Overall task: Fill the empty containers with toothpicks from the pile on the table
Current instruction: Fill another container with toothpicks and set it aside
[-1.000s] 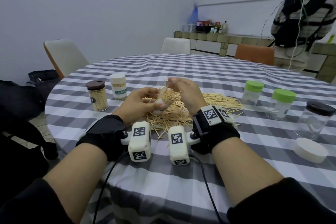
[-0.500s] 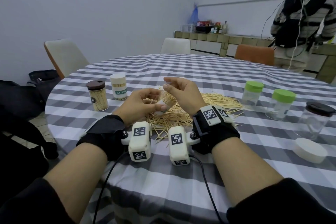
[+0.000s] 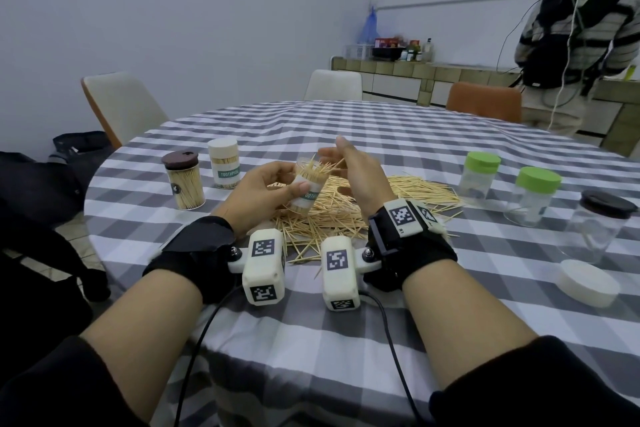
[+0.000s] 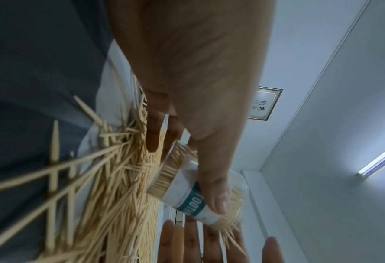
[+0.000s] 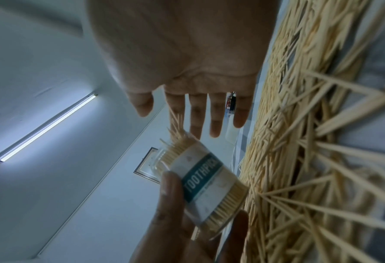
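Note:
My left hand [image 3: 263,191] grips a small clear toothpick container [image 3: 306,189] with a teal label, tilted toward the right and packed with toothpicks that stick out of its open mouth. The container [image 4: 193,194] shows under my left thumb in the left wrist view, and the same container [image 5: 204,186] appears in the right wrist view. My right hand [image 3: 349,166] is open, fingers straight, just right of the container's mouth, holding nothing. The toothpick pile [image 3: 346,215] lies on the checked tablecloth beneath both hands.
Two filled, capped containers [image 3: 185,180] [image 3: 225,163] stand at the left. Two green-lidded jars [image 3: 479,175] [image 3: 533,194] and a dark-lidded clear jar [image 3: 595,225] stand at the right, with a loose white lid [image 3: 588,282] nearer me. A person [image 3: 575,28] stands at the back right.
My right hand has let go of the toothpicks it was pushing into the container and opened, moving up and away to the right. The left hand has tilted the container more upright.

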